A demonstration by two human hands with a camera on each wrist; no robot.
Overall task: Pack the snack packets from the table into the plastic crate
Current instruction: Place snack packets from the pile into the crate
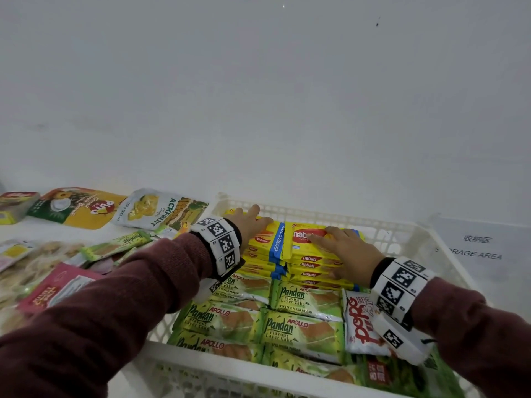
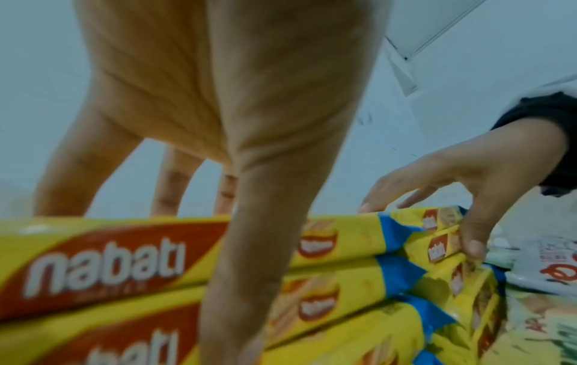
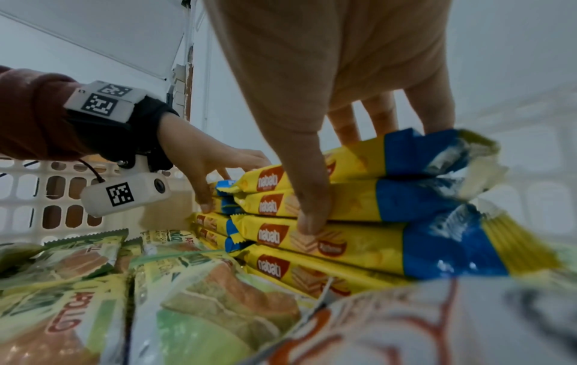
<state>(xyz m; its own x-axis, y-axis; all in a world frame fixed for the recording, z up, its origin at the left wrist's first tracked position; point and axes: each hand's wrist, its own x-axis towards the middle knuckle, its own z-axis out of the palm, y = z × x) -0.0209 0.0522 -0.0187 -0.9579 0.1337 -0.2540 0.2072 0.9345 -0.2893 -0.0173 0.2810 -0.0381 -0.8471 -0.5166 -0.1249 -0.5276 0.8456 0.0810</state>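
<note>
White plastic crate [image 1: 321, 215] on the table, holding two side-by-side stacks of yellow Nabati wafer packets [image 1: 309, 255] at its far end, with green Pandan cake packets [image 1: 290, 326] nearer the person. Left hand [image 1: 253, 225] lies on the left stack, fingers spread over the top, thumb down the near side; right hand [image 1: 344, 248] likewise clasps the right stack, thumb [image 3: 309, 210] pressing its side. More snack packets [image 1: 156, 208] remain on the table, left of the crate.
</note>
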